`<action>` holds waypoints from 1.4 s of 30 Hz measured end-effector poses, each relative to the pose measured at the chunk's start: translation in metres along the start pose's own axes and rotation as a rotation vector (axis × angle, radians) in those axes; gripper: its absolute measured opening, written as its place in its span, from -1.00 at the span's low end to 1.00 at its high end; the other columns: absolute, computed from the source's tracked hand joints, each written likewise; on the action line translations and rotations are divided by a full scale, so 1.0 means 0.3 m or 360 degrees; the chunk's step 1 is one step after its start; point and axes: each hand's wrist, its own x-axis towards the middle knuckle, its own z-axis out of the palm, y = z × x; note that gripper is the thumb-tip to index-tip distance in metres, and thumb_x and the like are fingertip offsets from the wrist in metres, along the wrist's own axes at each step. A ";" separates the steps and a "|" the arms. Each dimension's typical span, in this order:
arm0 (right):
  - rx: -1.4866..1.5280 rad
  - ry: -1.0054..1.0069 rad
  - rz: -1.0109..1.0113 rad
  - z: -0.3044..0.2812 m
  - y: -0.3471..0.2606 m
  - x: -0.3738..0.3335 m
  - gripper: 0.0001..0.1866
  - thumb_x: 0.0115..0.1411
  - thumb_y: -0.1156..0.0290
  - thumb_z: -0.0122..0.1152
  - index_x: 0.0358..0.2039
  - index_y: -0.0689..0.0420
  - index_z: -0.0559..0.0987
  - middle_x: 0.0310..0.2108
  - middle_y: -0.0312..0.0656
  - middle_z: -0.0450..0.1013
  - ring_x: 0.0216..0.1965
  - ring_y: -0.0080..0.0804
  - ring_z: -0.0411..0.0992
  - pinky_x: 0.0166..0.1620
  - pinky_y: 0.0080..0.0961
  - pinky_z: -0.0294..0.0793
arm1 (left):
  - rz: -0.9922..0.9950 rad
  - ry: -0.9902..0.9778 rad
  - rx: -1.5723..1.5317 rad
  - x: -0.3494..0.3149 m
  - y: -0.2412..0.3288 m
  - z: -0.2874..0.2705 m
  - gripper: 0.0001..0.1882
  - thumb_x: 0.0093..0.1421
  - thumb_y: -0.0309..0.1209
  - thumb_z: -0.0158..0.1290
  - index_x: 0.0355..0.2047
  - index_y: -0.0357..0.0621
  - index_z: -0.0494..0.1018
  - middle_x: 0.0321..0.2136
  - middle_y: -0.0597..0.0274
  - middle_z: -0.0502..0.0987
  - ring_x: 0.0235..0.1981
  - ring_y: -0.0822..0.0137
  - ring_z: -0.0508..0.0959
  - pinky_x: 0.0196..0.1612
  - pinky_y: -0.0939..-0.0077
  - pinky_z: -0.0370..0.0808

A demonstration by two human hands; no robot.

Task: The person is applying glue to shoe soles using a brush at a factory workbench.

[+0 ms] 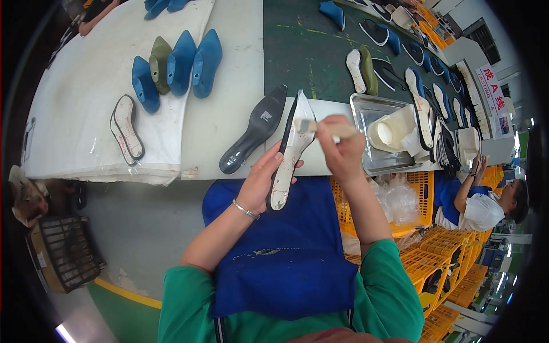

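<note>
My left hand (261,178) holds a long shoe sole (291,150) tilted over my blue apron, its pale inner face turned up and its black edge to the left. My right hand (342,150) grips a wooden-handled brush (326,128), whose bristles touch the upper part of that sole. A second black sole (251,132) lies flat on the white table just left of my hands. A metal tray (366,106) with a white pot of glue (389,132) stands right beside my right hand.
Blue and green shoe lasts (174,64) stand on white paper at the left, with an insole (127,127) below them. Several soles line the green belt (303,54) at the back. Yellow crates (420,200) sit at the right, where another person (477,206) works.
</note>
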 end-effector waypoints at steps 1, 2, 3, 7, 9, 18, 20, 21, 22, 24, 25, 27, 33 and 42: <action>0.0061 -0.0135 0.0017 -0.003 -0.032 -0.027 -0.94 0.18 0.55 0.24 -0.41 0.27 0.57 -0.47 -0.14 0.52 -0.51 -0.42 0.49 -0.44 -0.55 0.41 | 0.0003 0.0012 -0.0020 -0.003 0.003 -0.009 -0.48 0.45 -0.31 -0.23 0.37 -0.13 0.09 0.12 0.15 0.44 0.02 0.32 0.53 -0.15 0.52 0.55; 0.0109 -0.0254 0.0038 -0.011 -0.056 -0.051 -0.93 0.19 0.54 0.22 -0.37 0.29 0.57 -0.45 -0.16 0.53 -0.46 -0.47 0.49 -0.39 -0.57 0.43 | -0.0006 0.0007 -0.0034 -0.001 0.007 -0.012 -0.48 0.45 -0.31 -0.23 0.37 -0.13 0.09 0.12 0.15 0.44 0.02 0.32 0.53 -0.15 0.53 0.55; 0.0077 -0.0302 -0.0018 -0.014 -0.061 -0.069 -0.94 0.18 0.56 0.22 -0.37 0.29 0.56 -0.46 -0.17 0.52 -0.46 -0.46 0.49 -0.38 -0.56 0.44 | -0.0039 0.0070 -0.0025 -0.002 0.014 -0.007 -0.48 0.45 -0.32 -0.23 0.38 -0.11 0.08 0.11 0.13 0.44 0.04 0.28 0.53 -0.15 0.51 0.56; 0.0144 -0.0187 0.0030 -0.035 -0.018 -0.070 -0.93 0.21 0.55 0.18 -0.39 0.28 0.53 -0.49 -0.17 0.49 -0.48 -0.48 0.47 -0.39 -0.57 0.43 | -0.0020 -0.0059 -0.0150 -0.002 0.020 -0.020 -0.47 0.44 -0.32 -0.23 0.38 -0.13 0.06 0.10 0.09 0.44 0.05 0.24 0.53 -0.14 0.46 0.59; 0.0155 0.0060 0.0212 -0.043 0.017 -0.027 -0.93 0.17 0.54 0.22 -0.44 0.27 0.56 -0.49 -0.15 0.51 -0.51 -0.36 0.49 -0.41 -0.56 0.43 | -0.0034 -0.0159 -0.0182 -0.002 0.025 -0.023 -0.46 0.43 -0.32 -0.21 0.38 -0.16 0.04 0.12 0.04 0.42 0.06 0.20 0.53 -0.13 0.43 0.61; -0.0101 0.0105 0.0049 -0.097 0.079 0.043 -0.90 0.21 0.50 0.19 -0.44 0.23 0.56 -0.48 -0.19 0.49 -0.52 -0.46 0.44 -0.44 -0.56 0.36 | -0.0041 -0.0201 -0.0208 -0.006 0.029 -0.029 -0.44 0.43 -0.32 -0.19 0.38 -0.18 0.02 0.14 0.02 0.40 0.07 0.16 0.53 -0.13 0.40 0.62; 0.0167 -0.0070 0.0259 -0.103 0.020 -0.004 -0.94 0.20 0.51 0.18 -0.37 0.23 0.55 -0.48 -0.20 0.50 -0.47 -0.48 0.47 -0.40 -0.57 0.40 | -0.0059 -0.0192 -0.0203 0.000 0.025 -0.033 -0.44 0.43 -0.32 -0.19 0.38 -0.18 0.02 0.14 0.02 0.40 0.07 0.16 0.53 -0.13 0.40 0.62; 0.0236 -0.0178 0.0258 -0.102 -0.005 -0.016 -0.94 0.19 0.51 0.19 -0.38 0.22 0.55 -0.47 -0.20 0.50 -0.47 -0.47 0.47 -0.39 -0.57 0.41 | -0.0080 -0.0178 -0.0199 0.001 0.025 -0.034 -0.44 0.43 -0.32 -0.19 0.38 -0.18 0.02 0.14 0.03 0.39 0.07 0.16 0.53 -0.13 0.41 0.62; 0.0306 -0.0286 0.0258 -0.098 -0.025 -0.017 -0.95 0.18 0.52 0.20 -0.39 0.22 0.55 -0.47 -0.20 0.51 -0.47 -0.47 0.48 -0.38 -0.58 0.42 | -0.0084 -0.0179 -0.0195 0.003 0.026 -0.033 -0.44 0.43 -0.32 -0.19 0.38 -0.18 0.02 0.14 0.03 0.39 0.07 0.16 0.53 -0.13 0.41 0.62; 0.0321 -0.0368 0.0182 -0.091 -0.042 -0.008 -0.96 0.16 0.52 0.21 -0.40 0.22 0.56 -0.46 -0.20 0.52 -0.46 -0.46 0.48 -0.37 -0.57 0.43 | -0.0094 -0.0175 -0.0184 0.005 0.026 -0.024 -0.45 0.43 -0.33 -0.20 0.38 -0.18 0.03 0.14 0.02 0.39 0.07 0.16 0.52 -0.12 0.42 0.62; 0.0227 -0.0399 0.0077 -0.088 -0.038 -0.003 -0.95 0.19 0.54 0.17 -0.38 0.24 0.55 -0.45 -0.21 0.51 -0.45 -0.49 0.47 -0.36 -0.57 0.42 | -0.0101 -0.0178 -0.0181 0.003 0.026 -0.022 -0.45 0.43 -0.33 -0.20 0.38 -0.18 0.03 0.14 0.02 0.39 0.07 0.16 0.52 -0.12 0.42 0.62; 0.0190 -0.0360 0.0014 -0.090 -0.015 0.018 -0.94 0.23 0.54 0.14 -0.37 0.25 0.54 -0.44 -0.22 0.50 -0.43 -0.53 0.46 -0.36 -0.58 0.42 | -0.0090 -0.0213 -0.0114 0.003 0.029 -0.014 -0.45 0.43 -0.34 -0.22 0.37 -0.19 0.03 0.13 0.01 0.40 0.07 0.17 0.52 -0.11 0.43 0.61; -0.0058 -0.0017 0.0280 -0.103 0.133 0.132 -0.85 0.23 0.44 0.18 -0.45 0.23 0.52 -0.47 -0.24 0.47 -0.58 -0.53 0.35 -0.46 -0.57 0.35 | -0.0112 -0.0215 0.0074 -0.009 0.038 -0.015 -0.45 0.43 -0.36 -0.23 0.38 -0.23 0.02 0.13 0.00 0.40 0.07 0.18 0.52 -0.11 0.44 0.60; 0.0100 0.0330 0.0424 -0.153 0.156 0.107 -0.82 0.31 0.40 0.11 -0.37 0.25 0.52 -0.54 -0.27 0.48 -0.53 -0.59 0.46 -0.43 -0.62 0.40 | -0.0135 -0.0216 0.0008 -0.008 0.037 -0.028 -0.44 0.42 -0.37 -0.24 0.38 -0.25 0.00 0.12 -0.03 0.40 0.06 0.19 0.52 -0.11 0.45 0.60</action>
